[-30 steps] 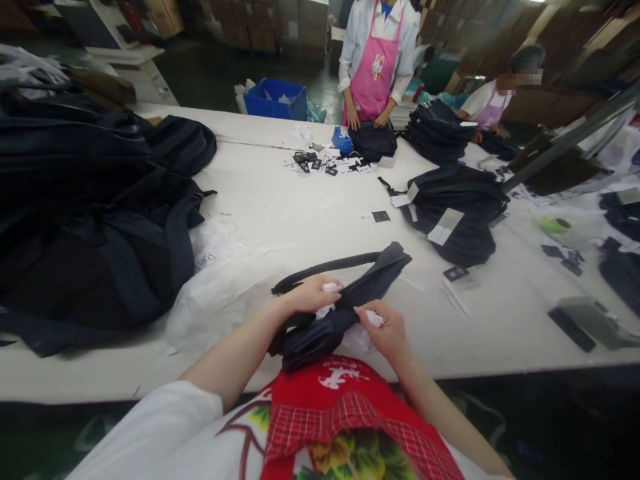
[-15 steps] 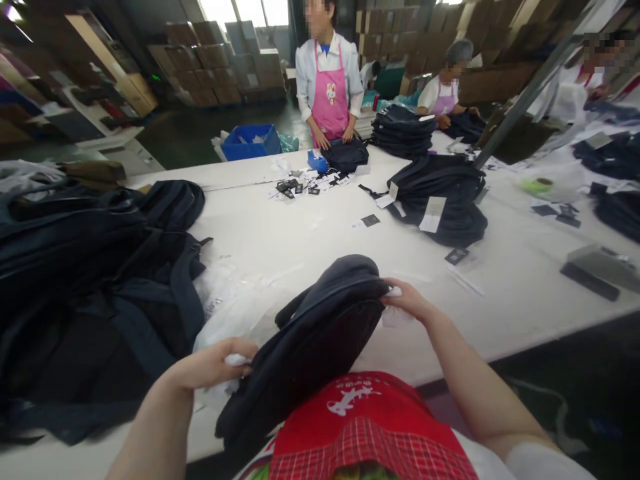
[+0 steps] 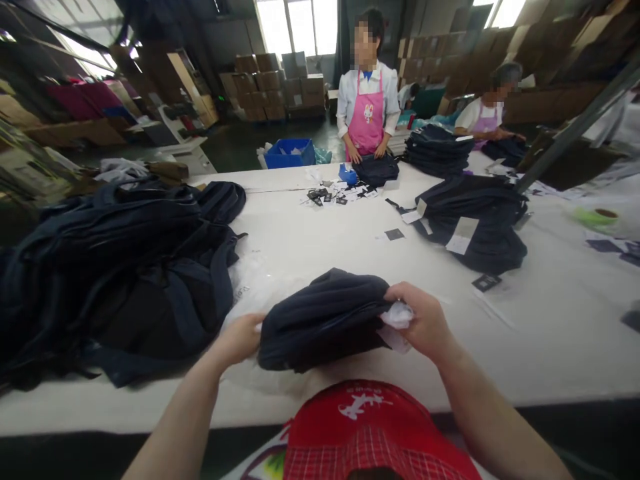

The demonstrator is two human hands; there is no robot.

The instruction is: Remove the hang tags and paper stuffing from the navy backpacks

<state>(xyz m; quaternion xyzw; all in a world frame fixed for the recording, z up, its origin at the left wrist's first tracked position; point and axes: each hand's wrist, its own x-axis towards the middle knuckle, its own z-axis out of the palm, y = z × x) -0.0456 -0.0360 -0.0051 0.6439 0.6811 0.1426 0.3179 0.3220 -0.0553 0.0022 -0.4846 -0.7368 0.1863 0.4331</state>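
Note:
A dark navy backpack (image 3: 323, 320) is held between my two hands just over the near part of the white table (image 3: 300, 230). My left hand (image 3: 243, 341) is closed on its left end, with a bit of white showing at the fingertips. On the opposite end, my right hand (image 3: 420, 319) grips the backpack together with a crumpled white piece of thin plastic or paper (image 3: 399, 315). Clear plastic bags (image 3: 253, 283) lie under and beside the backpack on the left.
A large heap of navy backpacks (image 3: 150, 267) covers the table's left side. More backpacks (image 3: 470, 220) with tags lie at the right, near a slanted grey pole (image 3: 575, 127). Scattered tags (image 3: 340, 195) lie before a co-worker in a pink apron (image 3: 367, 123). Behind stands a blue bin (image 3: 289, 155).
The backpack has turned from tilted against my apron to lying flatter, away from my body. My hands have moved with it, still gripping both ends. The camera view has swung left.

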